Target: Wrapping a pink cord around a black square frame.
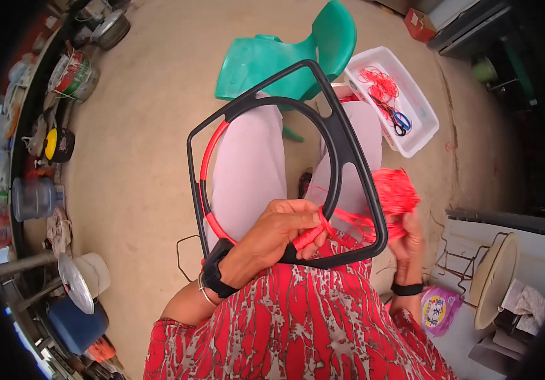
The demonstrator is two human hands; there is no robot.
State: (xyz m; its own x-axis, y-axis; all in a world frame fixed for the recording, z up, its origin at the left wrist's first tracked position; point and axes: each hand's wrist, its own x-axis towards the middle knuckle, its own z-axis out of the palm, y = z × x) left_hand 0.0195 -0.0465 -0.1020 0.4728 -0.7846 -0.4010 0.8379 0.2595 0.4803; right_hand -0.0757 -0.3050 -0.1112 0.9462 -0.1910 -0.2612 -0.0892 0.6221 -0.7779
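A black plastic frame with a round ring inside it lies across my lap. Glossy red cord covers the ring's left side and part of its lower edge. My left hand is closed around the lower part of the ring, its thumb and fingers pinching the red wrapping there. From that spot, loose strands run right to a thick bundle of red cord. My right hand is closed on this bundle, beside the frame's lower right corner; its fingers are partly hidden behind the strands.
Beyond my knees stands a green plastic chair. A white tub at its right holds tangled red cord and scissors. Pots, a water jug and a shelf line the left; a wire rack and purple package sit right.
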